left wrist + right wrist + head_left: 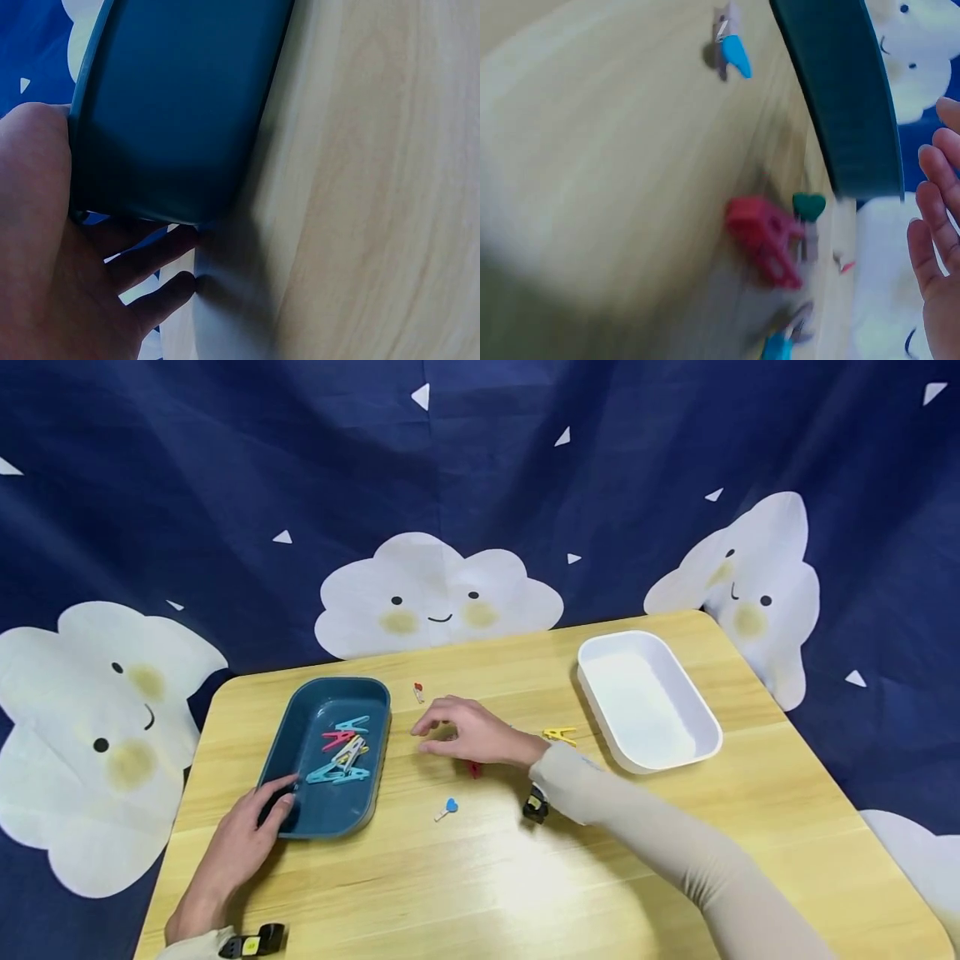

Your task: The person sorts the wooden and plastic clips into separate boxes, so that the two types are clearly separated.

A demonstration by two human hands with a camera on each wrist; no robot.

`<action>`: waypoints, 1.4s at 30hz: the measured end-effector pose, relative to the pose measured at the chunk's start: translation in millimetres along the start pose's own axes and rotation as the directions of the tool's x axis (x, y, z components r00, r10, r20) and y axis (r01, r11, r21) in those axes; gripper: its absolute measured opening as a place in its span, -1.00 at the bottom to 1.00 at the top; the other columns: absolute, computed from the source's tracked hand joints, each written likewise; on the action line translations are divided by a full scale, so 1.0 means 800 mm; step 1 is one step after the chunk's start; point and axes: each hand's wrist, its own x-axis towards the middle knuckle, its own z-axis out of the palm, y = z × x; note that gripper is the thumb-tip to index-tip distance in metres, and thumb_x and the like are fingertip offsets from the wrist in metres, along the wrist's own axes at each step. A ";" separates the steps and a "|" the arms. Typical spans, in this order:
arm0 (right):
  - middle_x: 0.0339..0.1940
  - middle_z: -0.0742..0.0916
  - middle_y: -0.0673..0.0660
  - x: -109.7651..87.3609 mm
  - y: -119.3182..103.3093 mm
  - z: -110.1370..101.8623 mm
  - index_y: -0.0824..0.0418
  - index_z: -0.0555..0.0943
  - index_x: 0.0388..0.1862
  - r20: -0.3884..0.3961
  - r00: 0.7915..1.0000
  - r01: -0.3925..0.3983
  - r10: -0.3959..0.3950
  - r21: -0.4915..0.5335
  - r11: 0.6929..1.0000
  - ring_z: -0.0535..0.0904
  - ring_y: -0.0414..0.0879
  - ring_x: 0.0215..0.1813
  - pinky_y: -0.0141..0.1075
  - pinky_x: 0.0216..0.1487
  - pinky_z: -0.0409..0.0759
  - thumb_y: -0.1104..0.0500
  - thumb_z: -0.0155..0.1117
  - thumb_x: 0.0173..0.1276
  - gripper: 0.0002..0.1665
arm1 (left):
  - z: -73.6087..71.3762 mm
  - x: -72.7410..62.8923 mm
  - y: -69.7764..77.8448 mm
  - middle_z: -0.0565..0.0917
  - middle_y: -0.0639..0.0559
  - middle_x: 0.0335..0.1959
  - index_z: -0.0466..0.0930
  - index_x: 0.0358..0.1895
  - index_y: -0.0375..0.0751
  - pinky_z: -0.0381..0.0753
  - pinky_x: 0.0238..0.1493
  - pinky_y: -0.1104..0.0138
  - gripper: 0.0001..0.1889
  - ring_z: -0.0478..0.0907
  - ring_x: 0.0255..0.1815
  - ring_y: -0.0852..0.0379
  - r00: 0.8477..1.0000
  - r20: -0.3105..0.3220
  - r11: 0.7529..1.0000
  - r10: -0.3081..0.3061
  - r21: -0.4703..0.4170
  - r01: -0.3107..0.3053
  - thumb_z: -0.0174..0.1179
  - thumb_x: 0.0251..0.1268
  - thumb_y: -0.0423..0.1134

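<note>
Clips (348,752) lay in a teal tray (381,739) near the left edge of the tabletop (420,893). The left hand (238,835) gripped the tray's near-left corner; the right hand (480,732), fingers loosely parted, hovered over mid-tabletop near a red clip (474,770).

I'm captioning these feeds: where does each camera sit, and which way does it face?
Head: head-worn, facing forward-down over the table; left hand and right hand show.
Left wrist: wrist-worn, facing the dark bin; left hand shows.
Right wrist: wrist-worn, facing the red clip; right hand shows.
Both wrist views share the dark bin.
</note>
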 end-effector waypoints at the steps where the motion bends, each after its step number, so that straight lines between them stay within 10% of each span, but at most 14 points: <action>1: 0.08 0.81 -0.05 -0.007 0.003 -0.003 0.04 0.81 0.14 -0.013 1.000 -0.005 0.005 0.008 1.000 0.72 -0.11 0.18 -0.13 0.30 0.72 0.02 0.50 0.54 -0.72 | 0.000 0.000 0.000 0.36 -0.57 0.58 0.41 0.60 -0.26 0.27 0.46 -0.54 -0.41 0.22 0.60 -0.64 1.000 -0.003 1.000 -0.002 0.000 0.002 -0.13 0.85 0.09; 19: 0.06 0.80 0.00 -0.085 0.053 -0.008 0.10 0.79 0.18 -0.027 0.997 -0.079 0.077 -0.060 0.995 0.67 -0.11 0.13 -0.16 0.24 0.66 0.05 0.56 0.47 -0.64 | 0.002 -0.001 0.000 0.35 -0.57 0.58 0.42 0.59 -0.25 0.27 0.46 -0.53 -0.42 0.23 0.60 -0.64 1.000 -0.017 1.000 0.008 -0.001 -0.008 -0.12 0.85 0.08; 32: -0.01 0.79 -0.09 -0.088 0.054 0.011 0.01 0.80 0.16 0.015 0.999 -0.030 0.037 -0.317 0.948 0.59 -0.14 0.08 -0.10 0.27 0.57 -0.17 0.58 0.41 -0.54 | 0.004 -0.002 -0.003 0.36 -0.56 0.58 0.42 0.59 -0.25 0.27 0.46 -0.54 -0.42 0.23 0.60 -0.64 1.000 -0.011 1.000 -0.002 -0.002 0.002 -0.11 0.85 0.08; 42: -0.05 0.80 -0.11 -0.086 0.054 0.011 0.01 0.76 0.27 0.025 1.000 0.005 0.003 -0.285 0.958 0.53 -0.16 -0.08 -0.27 0.04 0.45 0.09 0.46 0.46 -0.59 | 0.001 -0.002 -0.002 0.33 -0.56 0.60 0.40 0.61 -0.24 0.24 0.48 -0.55 -0.40 0.20 0.62 -0.64 1.000 -0.002 1.000 -0.014 -0.007 0.014 -0.13 0.85 0.11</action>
